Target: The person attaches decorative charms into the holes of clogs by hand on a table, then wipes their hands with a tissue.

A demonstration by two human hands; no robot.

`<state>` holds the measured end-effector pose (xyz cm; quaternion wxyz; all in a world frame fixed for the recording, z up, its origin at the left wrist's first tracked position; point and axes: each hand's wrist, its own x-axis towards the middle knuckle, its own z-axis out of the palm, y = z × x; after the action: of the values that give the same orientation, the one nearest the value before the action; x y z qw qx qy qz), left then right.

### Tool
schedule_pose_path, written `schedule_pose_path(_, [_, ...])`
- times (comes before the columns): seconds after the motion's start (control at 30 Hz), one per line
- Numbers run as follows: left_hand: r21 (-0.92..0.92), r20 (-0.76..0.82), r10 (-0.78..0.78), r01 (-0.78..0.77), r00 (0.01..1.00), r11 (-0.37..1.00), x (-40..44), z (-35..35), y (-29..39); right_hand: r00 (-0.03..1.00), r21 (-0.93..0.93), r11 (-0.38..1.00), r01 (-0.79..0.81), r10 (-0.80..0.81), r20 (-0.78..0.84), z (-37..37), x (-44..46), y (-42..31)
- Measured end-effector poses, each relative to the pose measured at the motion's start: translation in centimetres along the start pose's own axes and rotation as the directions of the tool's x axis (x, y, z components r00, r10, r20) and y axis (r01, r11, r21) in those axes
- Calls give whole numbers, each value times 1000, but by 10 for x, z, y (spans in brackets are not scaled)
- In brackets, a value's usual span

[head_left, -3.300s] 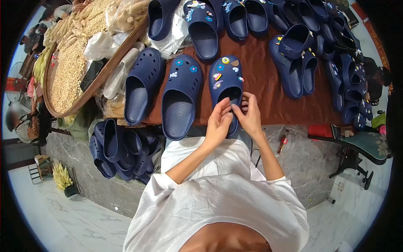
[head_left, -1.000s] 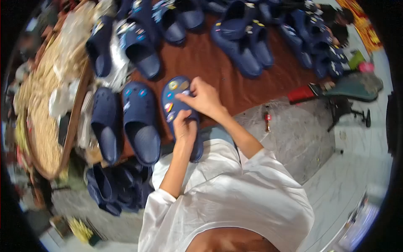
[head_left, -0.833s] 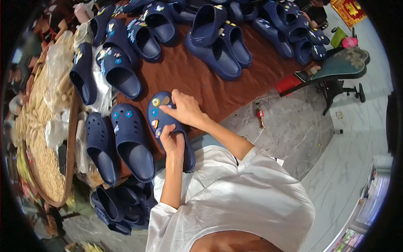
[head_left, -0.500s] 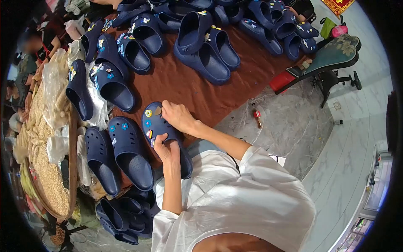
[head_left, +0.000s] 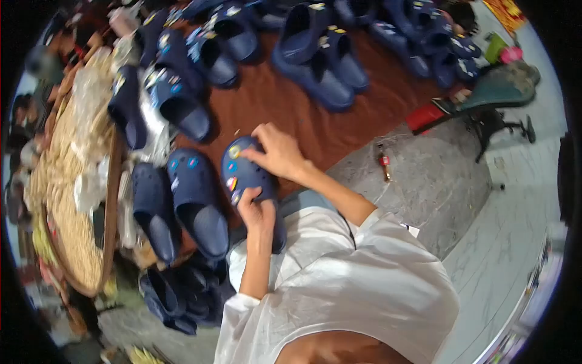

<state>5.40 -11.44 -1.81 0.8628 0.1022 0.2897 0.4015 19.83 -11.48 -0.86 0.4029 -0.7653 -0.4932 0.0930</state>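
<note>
A navy clog (head_left: 251,173) with small colourful charms on its upper lies slanted in front of my lap. Around its side near the opening, my left hand (head_left: 257,209) is closed, with the thumb over the upper. My right hand (head_left: 280,153) is at the toe end, thumb stretched toward the round yellow charm (head_left: 236,151) and fingers apart from it. Nothing shows between those fingers, though motion blurs them. To the left lie two more navy clogs: a plain one (head_left: 154,209) and one with blue flower charms (head_left: 199,206).
Several decorated navy clogs (head_left: 315,70) are spread over the brown cloth (head_left: 242,112). At left stands a large round tray (head_left: 112,212) of pale pieces. A green-topped chair (head_left: 506,88) is at right. More clogs (head_left: 176,297) sit lower left; people are at far left.
The whole view has shifted. My right hand has opened from its pinch at the clog's toe, its thumb now near the yellow charm. My left hand keeps its hold on the clog.
</note>
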Motion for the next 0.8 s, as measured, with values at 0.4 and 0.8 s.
schedule_pose_path(0.4, [-40, -25, -104, 103, 994, 994, 2, -10, -3, 990, -135, 981, 143, -139, 39, 7, 3, -3])
schedule_pose_path(0.8, [-17, -73, -94, 93, 993, 996, 0, -5, 1, 967, -19, 974, 227, -228, -118, 10, -3, 23])
